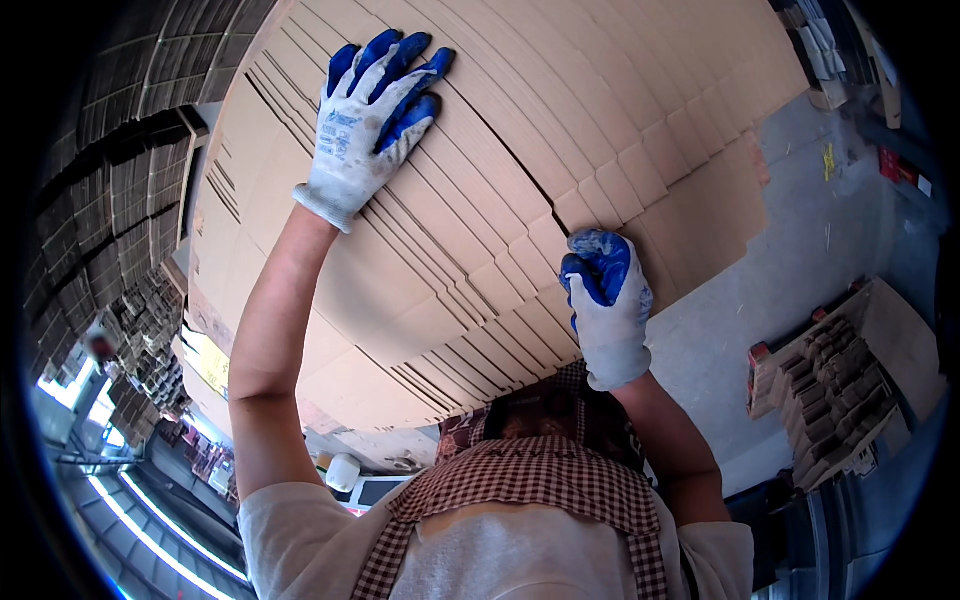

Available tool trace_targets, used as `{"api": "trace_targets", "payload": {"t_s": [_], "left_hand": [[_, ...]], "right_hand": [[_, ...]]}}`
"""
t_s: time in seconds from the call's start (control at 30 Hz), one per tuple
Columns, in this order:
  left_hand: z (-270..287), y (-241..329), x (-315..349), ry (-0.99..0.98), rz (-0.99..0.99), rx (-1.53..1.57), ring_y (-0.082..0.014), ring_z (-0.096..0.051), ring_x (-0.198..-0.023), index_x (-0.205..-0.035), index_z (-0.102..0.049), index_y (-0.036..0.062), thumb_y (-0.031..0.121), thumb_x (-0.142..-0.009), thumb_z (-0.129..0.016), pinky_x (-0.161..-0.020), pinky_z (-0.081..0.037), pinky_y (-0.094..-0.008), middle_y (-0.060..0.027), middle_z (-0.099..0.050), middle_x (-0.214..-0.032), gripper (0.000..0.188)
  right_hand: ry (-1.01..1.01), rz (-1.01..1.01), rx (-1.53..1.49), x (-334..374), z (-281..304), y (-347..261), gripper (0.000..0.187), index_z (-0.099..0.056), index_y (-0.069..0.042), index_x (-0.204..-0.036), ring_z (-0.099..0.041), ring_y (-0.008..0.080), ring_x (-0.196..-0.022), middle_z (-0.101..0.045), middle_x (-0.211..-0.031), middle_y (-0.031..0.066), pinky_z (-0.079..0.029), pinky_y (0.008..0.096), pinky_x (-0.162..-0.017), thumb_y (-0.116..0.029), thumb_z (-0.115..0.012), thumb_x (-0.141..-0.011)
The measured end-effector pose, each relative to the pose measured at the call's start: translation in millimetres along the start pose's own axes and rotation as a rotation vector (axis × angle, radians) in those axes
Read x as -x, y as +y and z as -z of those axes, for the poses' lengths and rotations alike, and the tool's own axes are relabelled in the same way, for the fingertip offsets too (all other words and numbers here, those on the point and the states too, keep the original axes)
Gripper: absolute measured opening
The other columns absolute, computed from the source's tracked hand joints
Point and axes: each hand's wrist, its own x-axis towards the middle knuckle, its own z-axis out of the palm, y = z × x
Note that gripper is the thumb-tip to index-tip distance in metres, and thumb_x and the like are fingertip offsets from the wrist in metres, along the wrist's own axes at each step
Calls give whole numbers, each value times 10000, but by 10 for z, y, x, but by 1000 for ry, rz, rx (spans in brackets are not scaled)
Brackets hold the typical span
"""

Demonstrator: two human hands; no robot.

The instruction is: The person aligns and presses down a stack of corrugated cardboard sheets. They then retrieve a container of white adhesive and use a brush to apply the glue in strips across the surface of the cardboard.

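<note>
Head view: our left hand (365, 110) lies flat, fingers spread, on the far left of the cardboard stack (520, 180). Our right hand (607, 300) curls around the sheets' near right edges. We judge squaring the stack unfinished; edges are staggered.

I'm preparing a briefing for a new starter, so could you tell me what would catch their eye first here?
A big stack of flat cardboard sheets fills the upper middle. The left hand, in a white and blue glove, lies flat on it, while the right hand grips its edge. A pallet of cardboard pieces sits on the floor at right.
</note>
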Motion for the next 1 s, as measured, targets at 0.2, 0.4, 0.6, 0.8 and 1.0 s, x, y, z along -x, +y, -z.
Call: {"api": "trace_targets", "payload": {"t_s": [0.2,0.4,0.6,0.8,1.0], "left_hand": [[22,21,-37,-6,-5,-21,-280,-406,-1407,-1360,-610,203,300,-940,-647,-1185,-263,-476,-44,-513,-1469,432],[32,90,-71,-3,27,8,-310,-403,-1405,-1292,-646,170,292,-879,-719,-1184,-260,-490,-91,-527,-1441,437],[39,451,-192,-73,-219,53,-380,-399,-1399,-1270,-646,161,319,-828,-738,-1193,-223,-559,-129,-534,-1417,479],[-195,598,-192,-51,-276,93,-253,-504,-1336,-1273,-665,158,236,-882,-649,-1156,-298,-542,-61,-606,-1344,399],[-190,610,-180,-42,-283,85,-246,-553,-1278,-1251,-675,151,229,-860,-669,-1128,-354,-526,-52,-644,-1273,399]], "right_hand": [[21,30,105,-8,41,14,280,-570,-42,-1145,-674,269,-890,-655,-1047,129,-551,365,-814,-58,-669,-883],[123,195,487,-149,133,-53,299,-583,-54,-1137,-675,333,-871,-641,-1017,141,-555,422,-745,-153,-694,-877],[218,462,600,-564,360,-276,264,-615,-104,-1117,-662,302,-879,-631,-1043,107,-544,414,-764,-232,-682,-895],[113,398,647,-864,271,-179,308,-599,-117,-1129,-649,280,-922,-628,-1037,91,-535,405,-823,-232,-709,-866],[91,353,637,-863,282,-222,339,-594,-116,-1123,-643,283,-942,-621,-1030,89,-532,402,-840,-212,-741,-833]]}}
